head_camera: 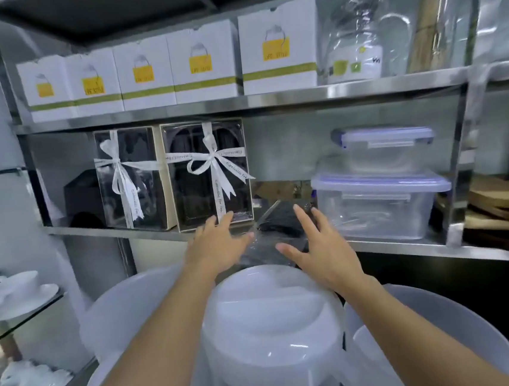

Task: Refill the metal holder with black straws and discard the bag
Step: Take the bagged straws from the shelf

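A: While both hands reach toward the steel shelf (391, 243), neither has a grip. Left hand (218, 246) at 11 o'clock of the clear bag of black straws (277, 221), fingers spread and flat; right hand (317, 242) at 2 o'clock, fingers also spread, thumb out toward the bag.

B: Where does the bag lie?

A: On the shelf edge, between the ribboned gift box (211, 172) at 10 o'clock and the stacked plastic containers (382, 205) at 3 o'clock, just behind the white plates (277, 315). Contact with the film: cannot tell, blurred.

B: Step?

A: Judged as fetching the refill; metal holder not in view.

B: Next?

A: Probably closing both hands on the bag's sides and lifting it clear over the plates without snagging the box ribbon.
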A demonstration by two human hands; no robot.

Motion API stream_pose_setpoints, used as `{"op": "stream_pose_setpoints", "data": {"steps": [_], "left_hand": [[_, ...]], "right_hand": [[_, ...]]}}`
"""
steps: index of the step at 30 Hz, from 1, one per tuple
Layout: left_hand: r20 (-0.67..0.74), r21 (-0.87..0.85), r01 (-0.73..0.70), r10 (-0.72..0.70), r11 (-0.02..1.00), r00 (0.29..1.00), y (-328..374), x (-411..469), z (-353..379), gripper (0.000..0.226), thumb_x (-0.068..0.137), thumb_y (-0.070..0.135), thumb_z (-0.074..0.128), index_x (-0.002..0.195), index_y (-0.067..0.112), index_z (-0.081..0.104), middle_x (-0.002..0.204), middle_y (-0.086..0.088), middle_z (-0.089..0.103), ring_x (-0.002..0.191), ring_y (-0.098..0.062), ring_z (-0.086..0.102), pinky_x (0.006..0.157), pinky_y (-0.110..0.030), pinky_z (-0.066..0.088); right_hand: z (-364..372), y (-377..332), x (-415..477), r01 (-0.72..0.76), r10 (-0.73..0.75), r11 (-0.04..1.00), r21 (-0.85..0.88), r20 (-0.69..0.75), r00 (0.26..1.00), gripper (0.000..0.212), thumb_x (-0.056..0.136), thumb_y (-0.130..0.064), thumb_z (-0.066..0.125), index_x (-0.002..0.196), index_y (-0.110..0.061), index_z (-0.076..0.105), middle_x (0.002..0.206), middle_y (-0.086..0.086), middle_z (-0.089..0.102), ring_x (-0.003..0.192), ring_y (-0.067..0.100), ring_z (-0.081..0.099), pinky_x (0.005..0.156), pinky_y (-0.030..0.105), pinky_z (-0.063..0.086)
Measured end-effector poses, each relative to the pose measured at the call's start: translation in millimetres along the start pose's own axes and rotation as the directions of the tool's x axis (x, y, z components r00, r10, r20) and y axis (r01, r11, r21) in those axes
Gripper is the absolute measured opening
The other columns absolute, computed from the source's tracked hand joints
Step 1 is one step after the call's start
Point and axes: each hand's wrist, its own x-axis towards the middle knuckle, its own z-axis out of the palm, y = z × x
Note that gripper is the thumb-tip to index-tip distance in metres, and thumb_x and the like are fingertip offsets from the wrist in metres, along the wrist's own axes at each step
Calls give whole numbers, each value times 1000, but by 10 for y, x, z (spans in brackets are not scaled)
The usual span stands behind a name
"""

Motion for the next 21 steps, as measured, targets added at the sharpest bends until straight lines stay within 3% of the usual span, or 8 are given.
{"op": "stream_pose_setpoints", "data": {"steps": [4,7,10,13,15,16,18,21], "left_hand": [[236,-508,210,-99,835,967,-84,103,122,76,75,43,64,141,31,29,142,-1,44,121,-21,48,106,-37,36],[266,-556,216,-75,802,961,-71,112,214,61,77,30,67,133,24,43,130,-2,54,112,-22,54,93,-31,41],[251,-643,258,-120,721,961,-56,77,227,32,82,15,64,113,10,60,106,-12,66,84,-23,60,79,-32,47],[272,-749,303,-144,589,952,-39,13,197,12,84,8,58,91,12,67,92,-13,69,77,-24,64,81,-38,55],[253,-791,301,-164,532,954,-18,3,147,21,87,4,47,87,14,66,92,-15,69,76,-25,66,82,-40,56],[239,-813,292,-169,503,956,-14,2,113,26,88,2,42,92,12,66,93,-14,68,75,-24,66,79,-39,56],[202,-815,252,-152,522,968,-4,-37,63,30,90,0,40,109,11,60,98,-14,66,74,-21,64,74,-36,55],[156,-710,93,27,698,987,-18,-141,40,50,84,-5,54,128,17,48,115,-14,58,85,-19,58,71,-30,51]], "right_hand": [[82,34,106,-220,168,909,353,174,970,83,83,-55,55,147,-35,6,156,6,20,138,29,30,109,42,31],[93,18,130,-314,191,796,518,276,942,72,85,-37,62,145,-29,24,146,6,40,126,26,45,101,36,37],[105,15,133,-396,218,701,594,349,911,52,84,-24,65,132,-16,48,119,7,60,100,24,59,90,37,49],[102,36,115,-403,256,637,657,313,915,28,84,-14,65,111,-7,62,90,10,64,84,24,60,77,33,50],[22,36,118,-377,299,588,716,240,923,8,87,-9,59,91,-10,66,88,8,63,84,22,60,75,30,51],[-40,20,116,-371,322,559,741,218,921,11,89,-7,56,86,-12,66,88,6,62,85,21,61,77,29,52],[-177,-42,98,-359,342,533,766,193,920,15,91,-8,52,87,-15,65,89,1,60,86,20,62,84,32,53],[-427,-154,37,-293,320,499,816,141,937,10,89,-12,56,89,-15,65,88,-2,59,87,19,63,83,32,55]]}}
